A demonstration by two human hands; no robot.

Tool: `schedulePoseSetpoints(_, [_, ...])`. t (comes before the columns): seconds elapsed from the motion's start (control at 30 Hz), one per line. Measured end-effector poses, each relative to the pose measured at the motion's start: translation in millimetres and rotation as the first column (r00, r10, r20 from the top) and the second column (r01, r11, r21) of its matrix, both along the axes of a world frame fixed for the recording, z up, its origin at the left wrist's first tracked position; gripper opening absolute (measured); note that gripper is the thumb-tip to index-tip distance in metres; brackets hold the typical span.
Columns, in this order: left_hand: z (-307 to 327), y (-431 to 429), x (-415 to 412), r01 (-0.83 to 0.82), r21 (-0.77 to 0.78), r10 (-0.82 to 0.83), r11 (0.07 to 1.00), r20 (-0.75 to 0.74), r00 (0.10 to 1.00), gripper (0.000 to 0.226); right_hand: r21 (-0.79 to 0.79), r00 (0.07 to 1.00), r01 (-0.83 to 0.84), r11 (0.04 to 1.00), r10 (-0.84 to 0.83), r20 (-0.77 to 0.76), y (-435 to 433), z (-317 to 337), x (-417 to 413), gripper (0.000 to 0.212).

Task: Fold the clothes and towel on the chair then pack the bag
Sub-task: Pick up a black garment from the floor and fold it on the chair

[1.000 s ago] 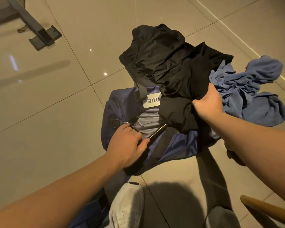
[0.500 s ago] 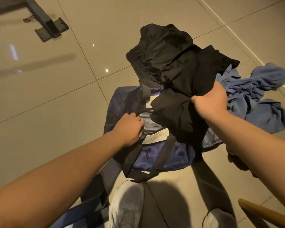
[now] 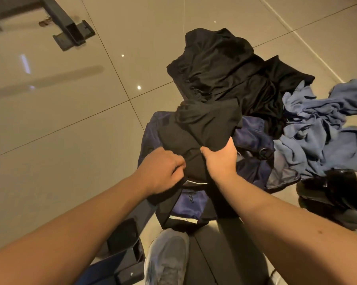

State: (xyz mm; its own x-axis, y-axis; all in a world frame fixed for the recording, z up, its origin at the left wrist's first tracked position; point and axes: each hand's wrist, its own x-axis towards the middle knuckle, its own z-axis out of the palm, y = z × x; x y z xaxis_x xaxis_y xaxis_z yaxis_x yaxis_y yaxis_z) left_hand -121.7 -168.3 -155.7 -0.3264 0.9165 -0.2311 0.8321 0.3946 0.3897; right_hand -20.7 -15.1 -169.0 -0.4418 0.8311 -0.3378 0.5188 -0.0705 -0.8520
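A navy duffel bag (image 3: 253,138) lies on the tiled floor in front of me. A black garment (image 3: 202,128) is bunched over its opening. My right hand (image 3: 221,159) grips the near edge of that garment. My left hand (image 3: 161,169) pinches the same fabric on the left side, at the bag's rim. Another black garment (image 3: 216,64) lies crumpled on the floor behind the bag. A blue towel-like cloth (image 3: 321,130) is heaped on the right, partly over the bag.
The bag's black strap (image 3: 173,219) loops toward my grey shoe (image 3: 167,258). A dark shiny object (image 3: 334,194) sits on the floor at the right. A metal furniture foot (image 3: 72,33) stands at the far left on the glossy tiles.
My right hand has pulled the black garment left and down onto the bag's opening. My left hand has left the bag's edge and taken hold of the garment.
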Motion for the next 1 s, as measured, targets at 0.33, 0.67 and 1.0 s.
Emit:
schedulePoseSetpoints(0.33, [-29.0,25.6,-14.1,-0.262,-0.198,0.173,0.945,-0.377,0.910,0.029,-0.104,0.987,-0.095,0.990,0.107,0.118,-1.0,-4.7,37.3,0.049])
schedulePoseSetpoints(0.67, [-39.5,49.8,-41.9,-0.280,-0.384,0.041,0.880,-0.527,0.849,0.033,-0.110,0.980,-0.130,0.985,0.145,0.136,9.2,-7.9,55.2,0.057])
schedulePoseSetpoints(1.0, [-39.5,47.9,-55.8,-0.339,-0.166,0.293,0.926,-0.251,0.923,0.018,-0.102,0.968,-0.196,0.975,0.209,0.142,6.8,-13.6,58.1,0.054])
